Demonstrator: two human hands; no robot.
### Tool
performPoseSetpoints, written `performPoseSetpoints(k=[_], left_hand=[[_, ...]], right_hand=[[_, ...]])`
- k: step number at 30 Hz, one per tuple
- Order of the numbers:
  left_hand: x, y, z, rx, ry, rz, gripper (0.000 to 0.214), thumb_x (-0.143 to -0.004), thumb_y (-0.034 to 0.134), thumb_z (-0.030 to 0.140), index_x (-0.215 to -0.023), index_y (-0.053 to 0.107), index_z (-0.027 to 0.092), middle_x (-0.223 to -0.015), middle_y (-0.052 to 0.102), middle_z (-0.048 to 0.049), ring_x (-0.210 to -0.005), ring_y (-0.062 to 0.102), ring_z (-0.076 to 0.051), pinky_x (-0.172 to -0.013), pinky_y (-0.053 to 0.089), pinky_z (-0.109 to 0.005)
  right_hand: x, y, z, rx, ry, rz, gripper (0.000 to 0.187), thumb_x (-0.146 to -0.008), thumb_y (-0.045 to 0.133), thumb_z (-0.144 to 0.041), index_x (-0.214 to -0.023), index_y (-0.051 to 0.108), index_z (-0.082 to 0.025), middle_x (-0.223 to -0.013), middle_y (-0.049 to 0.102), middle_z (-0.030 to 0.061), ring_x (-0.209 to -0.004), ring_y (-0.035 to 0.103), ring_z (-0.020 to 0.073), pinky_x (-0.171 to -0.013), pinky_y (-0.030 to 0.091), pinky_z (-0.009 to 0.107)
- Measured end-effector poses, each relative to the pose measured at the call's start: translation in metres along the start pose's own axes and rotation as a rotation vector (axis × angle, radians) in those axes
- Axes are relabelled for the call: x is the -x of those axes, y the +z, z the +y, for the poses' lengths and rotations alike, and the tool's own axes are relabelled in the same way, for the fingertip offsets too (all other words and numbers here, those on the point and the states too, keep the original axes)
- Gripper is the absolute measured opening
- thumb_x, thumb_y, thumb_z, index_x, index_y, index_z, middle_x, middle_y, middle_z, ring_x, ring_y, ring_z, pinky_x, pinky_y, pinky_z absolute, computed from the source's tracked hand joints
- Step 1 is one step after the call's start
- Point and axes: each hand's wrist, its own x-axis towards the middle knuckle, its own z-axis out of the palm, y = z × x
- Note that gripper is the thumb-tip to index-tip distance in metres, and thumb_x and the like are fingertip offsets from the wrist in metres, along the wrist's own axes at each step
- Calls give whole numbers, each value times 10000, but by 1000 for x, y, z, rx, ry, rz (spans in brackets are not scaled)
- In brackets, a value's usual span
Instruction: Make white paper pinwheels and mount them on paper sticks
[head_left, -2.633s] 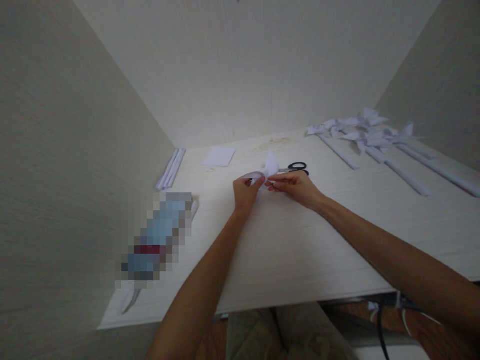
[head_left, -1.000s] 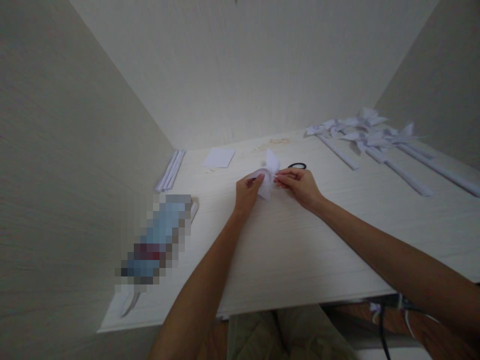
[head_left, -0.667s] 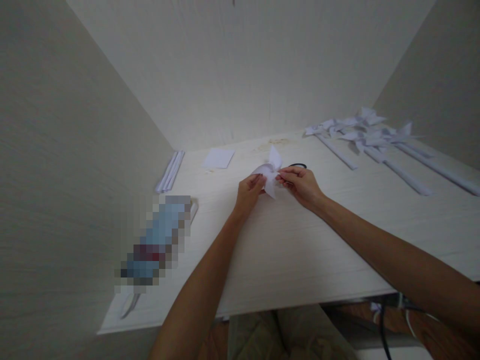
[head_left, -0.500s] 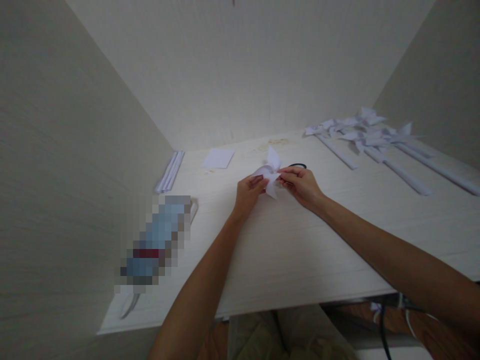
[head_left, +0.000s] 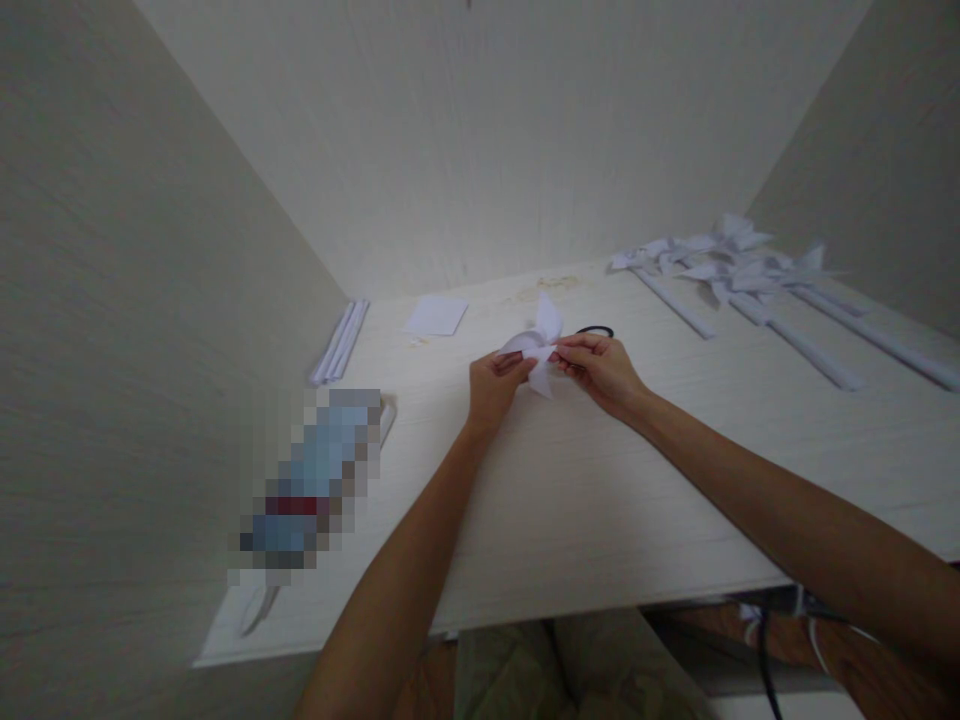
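A small white folded paper pinwheel (head_left: 541, 345) is held just above the white table (head_left: 600, 480), near its middle. My left hand (head_left: 491, 385) pinches its left side with closed fingers. From the right, my right hand (head_left: 602, 370) grips the pinwheel's centre with thumb and fingertips pressed together. Black scissors (head_left: 596, 331) lie just behind my right hand, mostly hidden by it.
Several finished paper pinwheels on rolled paper sticks (head_left: 750, 290) lie at the back right. A white paper square (head_left: 437, 315) rests near the back wall, and rolled paper sticks (head_left: 341, 340) lie along the left wall. A pixelated bluish object (head_left: 311, 480) sits at the left front.
Both hands kept hold of the paper while folding it; its flaps have gathered into a pinwheel shape with a point sticking up. The hands shifted slightly toward the scissors, hiding more of them.
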Motion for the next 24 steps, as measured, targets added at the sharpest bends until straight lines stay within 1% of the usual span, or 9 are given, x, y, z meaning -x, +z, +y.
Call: performPoseSetpoints(k=[8, 14, 19, 24], left_hand=[[-2, -2, -3, -6, 36, 21, 229, -556, 697, 201, -756, 683, 92, -720, 689, -53, -635, 627, -142, -617, 540, -288], [-2, -3, -3, -30, 48, 24, 251, -585, 673, 203, -814, 684, 103, -717, 685, -37, -635, 621, -126, -605, 533, -264], [-3, -3, -4, -50, 46, 27, 272, -582, 672, 206, -837, 682, 110, -718, 682, -27, -632, 617, -118, -611, 532, -266], [-3, -4, -5, -50, 56, 18, 252, -581, 676, 213, -815, 686, 120, -700, 679, -20, -610, 607, -109, -600, 529, -262]], right_hand=[[0, 1, -2, 5, -2, 15, 106, -543, 697, -179, -620, 630, -147, -571, 625, 6, -491, 514, 56, -487, 417, 190], [0, 0, -2, -20, -4, 38, 78, -552, 668, -169, -604, 612, -159, -563, 598, -9, -513, 513, 59, -510, 413, 195], [-1, -1, -1, -16, -23, 40, 64, -550, 652, -162, -592, 604, -169, -566, 578, -17, -523, 501, 63, -515, 405, 204], [-3, -2, 1, 16, -71, 44, 71, -526, 650, -158, -577, 602, -171, -544, 557, -23, -500, 477, 61, -484, 369, 206]])
